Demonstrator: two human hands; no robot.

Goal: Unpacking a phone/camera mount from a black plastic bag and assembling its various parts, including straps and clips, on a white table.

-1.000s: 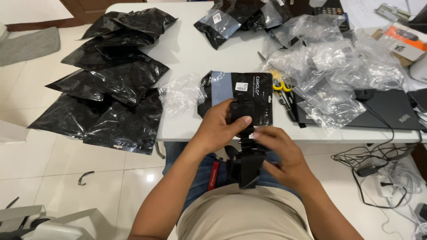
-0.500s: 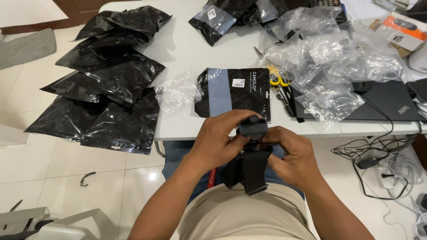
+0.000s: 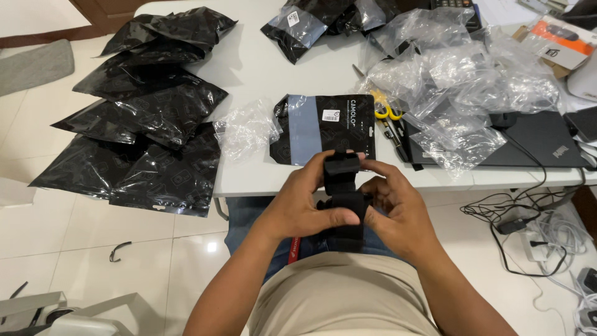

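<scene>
Far left of your left hand [image 3: 298, 208]: black bags [image 3: 146, 118] stacked on the table [image 3: 267, 68]. Left hand curled round the strap [image 3: 344, 205], thumb across its front. Strap upright between both hands, over your lap. Right hand [image 3: 398, 214] pinches its top edge. Just beyond: flat packet [image 3: 323, 127]. Right of that: scissors [image 3: 387, 112], clear bags [image 3: 460, 81], laptop [image 3: 535, 140].
</scene>
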